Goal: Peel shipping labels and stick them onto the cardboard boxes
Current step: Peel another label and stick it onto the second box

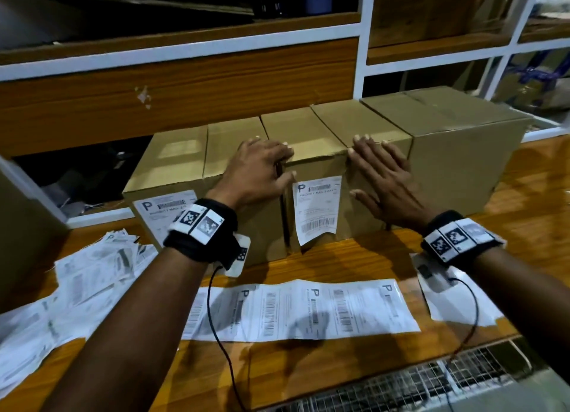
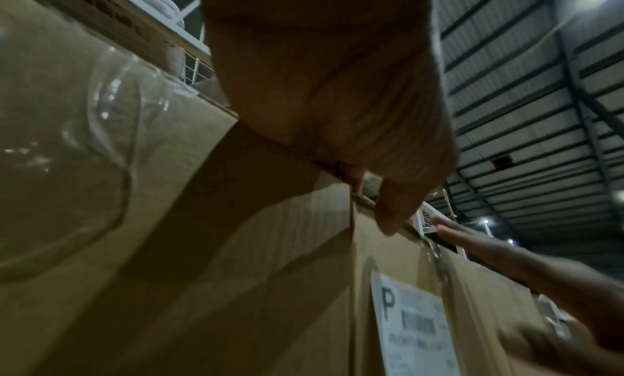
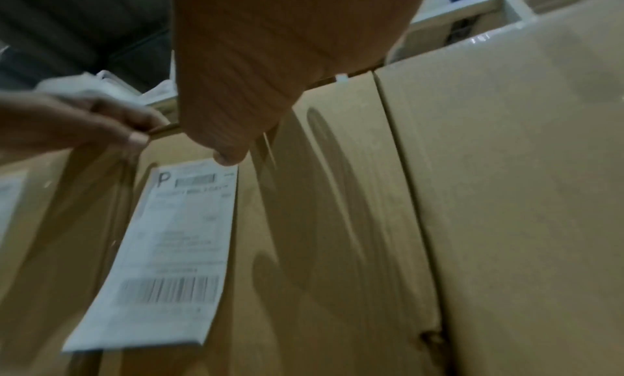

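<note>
We had five cardboard boxes lined up side by side on the wooden table (image 1: 354, 263), and our hands were on the middle box (image 1: 308, 152). Our left hand (image 1: 259, 171) lay over its upper left front corner, fingers spread and draped across the top edge, the thumb reaching down toward the shipping label (image 1: 317, 208). Our right hand (image 1: 382, 177) pressed flat against the front at the box's right edge, fingers straight and slightly apart, their tips at the top edge and partly on the neighbouring box (image 1: 364, 124). The label sat on the middle box's front face, stuck along its upper part, while its lower end curled away from the cardboard; the right wrist view showed that loose bottom edge (image 3: 135, 341) clearly. The leftmost box (image 1: 166, 171) already carried a label (image 1: 163, 211) on its front. On the table before us lay a strip of unpeeled labels (image 1: 302, 309), and a heap of crumpled backing paper (image 1: 92, 266) spread to the left.
</note>
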`<action>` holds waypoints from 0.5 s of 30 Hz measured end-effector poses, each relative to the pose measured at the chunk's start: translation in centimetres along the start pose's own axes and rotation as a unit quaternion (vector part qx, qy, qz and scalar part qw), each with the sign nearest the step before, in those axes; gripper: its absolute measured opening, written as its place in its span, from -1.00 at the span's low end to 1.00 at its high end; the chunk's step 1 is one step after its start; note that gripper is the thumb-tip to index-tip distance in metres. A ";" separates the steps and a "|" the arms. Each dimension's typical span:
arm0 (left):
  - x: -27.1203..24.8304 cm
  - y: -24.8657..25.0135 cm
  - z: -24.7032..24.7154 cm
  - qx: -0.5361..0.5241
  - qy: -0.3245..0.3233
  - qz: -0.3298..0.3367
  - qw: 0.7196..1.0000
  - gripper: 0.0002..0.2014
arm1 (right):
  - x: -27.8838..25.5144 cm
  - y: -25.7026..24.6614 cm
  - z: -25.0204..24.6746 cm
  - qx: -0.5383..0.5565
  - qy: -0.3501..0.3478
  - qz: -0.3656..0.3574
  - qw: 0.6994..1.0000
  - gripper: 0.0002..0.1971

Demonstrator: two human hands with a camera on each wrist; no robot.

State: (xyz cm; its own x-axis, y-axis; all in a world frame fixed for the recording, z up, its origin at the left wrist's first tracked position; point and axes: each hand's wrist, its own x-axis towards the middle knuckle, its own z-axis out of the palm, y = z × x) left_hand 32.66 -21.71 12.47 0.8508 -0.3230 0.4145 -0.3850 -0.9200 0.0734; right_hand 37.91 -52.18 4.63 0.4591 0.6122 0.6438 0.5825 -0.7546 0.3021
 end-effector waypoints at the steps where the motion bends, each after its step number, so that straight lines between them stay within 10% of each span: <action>1: 0.3 -0.2 -0.3 -0.021 -0.008 -0.002 1.000 -0.53 | -0.4 0.2 0.0 -0.025 -0.022 -0.039 0.999 -0.23; 15: 2.5 -1.6 -1.1 -0.221 -0.048 -0.045 0.973 -0.65 | 3.3 2.1 3.1 -0.096 -0.037 -0.260 0.960 -0.28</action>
State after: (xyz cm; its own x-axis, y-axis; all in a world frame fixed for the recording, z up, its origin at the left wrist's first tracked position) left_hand 35.01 -20.76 14.42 0.9094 -0.2849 0.3029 -0.4059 -0.7668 0.4973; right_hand 42.74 -51.00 5.21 0.1898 0.9278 0.3212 0.6141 -0.3674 0.6985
